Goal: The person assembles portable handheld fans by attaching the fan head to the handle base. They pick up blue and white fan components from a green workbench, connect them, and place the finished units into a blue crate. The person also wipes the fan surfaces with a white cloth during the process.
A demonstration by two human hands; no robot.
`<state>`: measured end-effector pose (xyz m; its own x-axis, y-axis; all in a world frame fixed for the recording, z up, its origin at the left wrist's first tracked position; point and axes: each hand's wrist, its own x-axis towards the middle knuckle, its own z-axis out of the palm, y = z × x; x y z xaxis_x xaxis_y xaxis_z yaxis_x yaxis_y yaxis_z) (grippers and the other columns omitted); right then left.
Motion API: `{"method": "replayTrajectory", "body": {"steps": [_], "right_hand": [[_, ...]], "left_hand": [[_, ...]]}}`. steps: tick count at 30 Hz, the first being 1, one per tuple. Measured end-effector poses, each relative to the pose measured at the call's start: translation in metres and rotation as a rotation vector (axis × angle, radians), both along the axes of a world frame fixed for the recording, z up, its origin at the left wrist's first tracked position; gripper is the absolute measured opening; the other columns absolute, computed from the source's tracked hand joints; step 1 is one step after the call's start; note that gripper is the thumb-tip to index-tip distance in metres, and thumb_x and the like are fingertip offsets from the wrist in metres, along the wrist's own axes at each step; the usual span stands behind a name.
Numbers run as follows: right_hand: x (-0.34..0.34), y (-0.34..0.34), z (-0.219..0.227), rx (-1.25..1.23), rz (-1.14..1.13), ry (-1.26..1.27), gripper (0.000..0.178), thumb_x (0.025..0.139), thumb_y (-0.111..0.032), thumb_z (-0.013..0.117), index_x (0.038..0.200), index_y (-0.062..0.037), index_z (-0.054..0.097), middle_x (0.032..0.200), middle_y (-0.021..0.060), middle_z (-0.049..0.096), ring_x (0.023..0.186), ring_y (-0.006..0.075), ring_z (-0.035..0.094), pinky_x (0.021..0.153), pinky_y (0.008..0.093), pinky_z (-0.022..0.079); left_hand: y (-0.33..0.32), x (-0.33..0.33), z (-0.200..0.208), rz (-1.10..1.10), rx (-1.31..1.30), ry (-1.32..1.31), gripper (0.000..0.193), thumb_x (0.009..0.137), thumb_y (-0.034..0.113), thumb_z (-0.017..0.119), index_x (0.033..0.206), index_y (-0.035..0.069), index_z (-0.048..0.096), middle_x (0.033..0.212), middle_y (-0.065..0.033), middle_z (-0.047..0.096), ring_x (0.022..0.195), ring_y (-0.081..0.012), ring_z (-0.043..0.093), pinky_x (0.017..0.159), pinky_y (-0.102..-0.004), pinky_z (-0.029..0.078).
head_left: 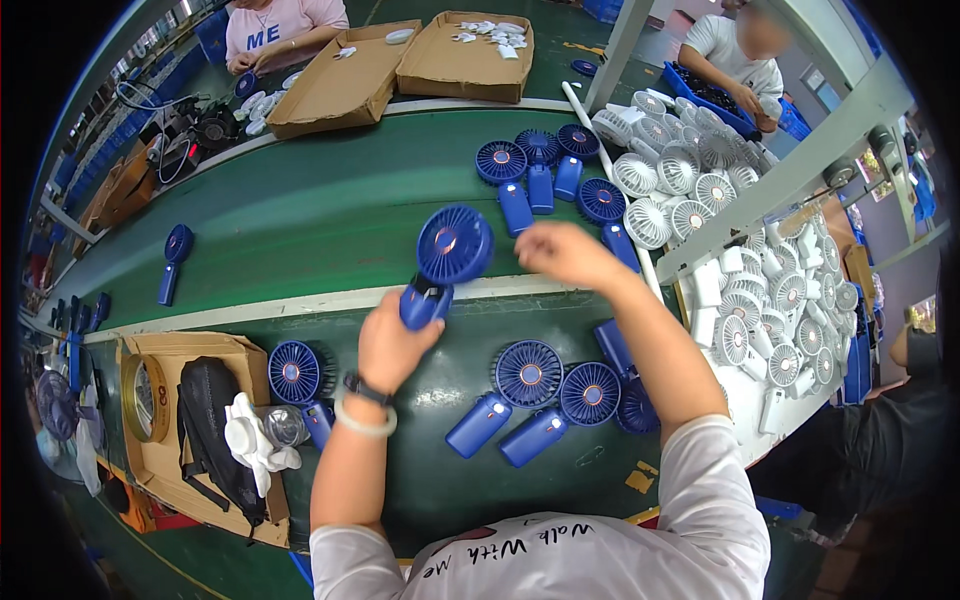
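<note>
My left hand (392, 345) grips the handle of a blue hand-held fan (447, 256) and holds it up over the green conveyor belt (300, 215), its round grille facing me. My right hand (565, 254) is raised just to the right of the fan head, fingers loosely curled, holding nothing that I can see. Below my hands, three blue fans (530, 385) lie on the green bench (440, 490). A cluster of blue fans (545, 175) lies on the belt beyond my right hand.
A pile of white fans (680, 170) sits at the right, with more on a white tray (780, 320). One blue fan (173, 262) lies alone on the belt's left. A cardboard box (165, 350) holds a black bag at lower left. Two people work across the belt beside open cartons (400, 60).
</note>
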<state>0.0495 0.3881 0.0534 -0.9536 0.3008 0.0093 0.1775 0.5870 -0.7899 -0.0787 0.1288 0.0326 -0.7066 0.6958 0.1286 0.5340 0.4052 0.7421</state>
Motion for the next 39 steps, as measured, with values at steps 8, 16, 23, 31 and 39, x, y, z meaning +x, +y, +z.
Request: {"method": "replayTrajectory", "body": {"steps": [8,16,23,31,39], "right_hand": [[-0.085,0.040,-0.015,0.397,-0.520,-0.634,0.078,0.070,-0.057,0.066,0.131,-0.0133,0.045,0.139,0.0237,0.027,0.117,0.0414,0.045,0.095,0.0428,0.043],[-0.095,0.019,-0.018,0.488,-0.609,-0.621,0.072,0.065,-0.046,0.069,0.125,-0.0117,0.050,0.134,0.0228,0.030,0.116,0.0404,0.042,0.092,0.0431,0.042],[-0.004,-0.039,-0.024,0.805,-0.342,-0.293,0.056,0.059,-0.036,0.069,0.109,-0.0109,0.059,0.120,0.0247,0.045,0.104,0.0425,0.051,0.086,0.0470,0.045],[0.057,-0.060,-0.009,0.637,-0.130,-0.196,0.062,0.070,-0.024,0.073,0.123,-0.0047,0.048,0.134,0.0297,0.036,0.122,0.0422,0.039,0.102,0.0446,0.034],[0.081,-0.131,0.066,0.587,0.018,0.004,0.046,0.074,-0.004,0.064,0.118,-0.0047,0.051,0.131,0.0170,0.043,0.124,0.0353,0.038,0.105,0.0418,0.029]], "left_hand": [[-0.084,0.079,0.002,-0.018,-0.203,-0.264,0.061,0.063,0.028,0.079,0.108,-0.003,0.052,0.088,-0.0209,0.064,0.080,-0.0355,0.063,0.072,-0.0394,0.050],[-0.104,0.092,-0.023,-0.074,0.354,-0.844,0.046,0.088,0.022,0.059,0.122,0.002,0.036,0.097,-0.0073,0.052,0.080,-0.0179,0.055,0.072,-0.0339,0.048],[-0.109,0.085,-0.019,-0.196,0.826,-1.533,0.046,0.096,0.044,0.036,0.118,0.003,0.043,0.109,-0.0093,0.052,0.090,-0.0182,0.059,0.070,-0.0321,0.052],[-0.148,0.092,-0.012,-0.180,0.136,-0.470,0.073,0.084,0.015,0.060,0.141,-0.003,0.018,0.136,-0.0221,0.036,0.127,-0.0338,0.035,0.106,-0.0374,0.027],[-0.274,0.109,0.047,-0.509,-0.321,-0.693,0.018,0.084,0.019,0.059,0.092,0.003,0.058,0.086,-0.0130,0.059,0.082,-0.0275,0.058,0.074,-0.0360,0.047]]}}
